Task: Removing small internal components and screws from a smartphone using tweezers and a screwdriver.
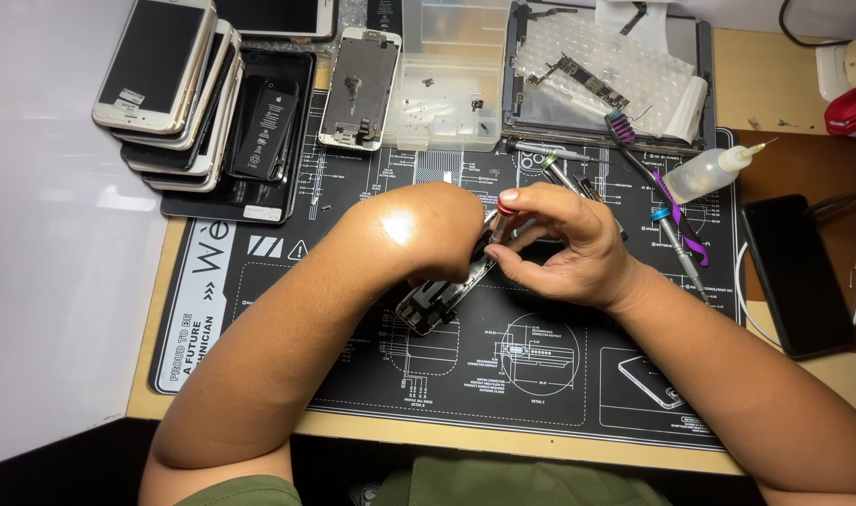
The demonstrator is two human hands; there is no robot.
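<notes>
Steadying an opened phone chassis (439, 298) on edge over the black repair mat (353, 375), your left hand (428, 234) is curled closed around its upper side while your right hand (564, 248) pinches a red-capped screwdriver (500, 220) against it. Judging by this, a screw is being worked; next calls for a steady, square tip.

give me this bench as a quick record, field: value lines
surface: black repair mat on a wooden desk
left hand: bent over an opened phone, tilted up off the mat
right hand: pinches a red-capped screwdriver at the phone
top left: stack of phones
top middle: clear parts tray
right: squeeze bottle, dark phone
</notes>
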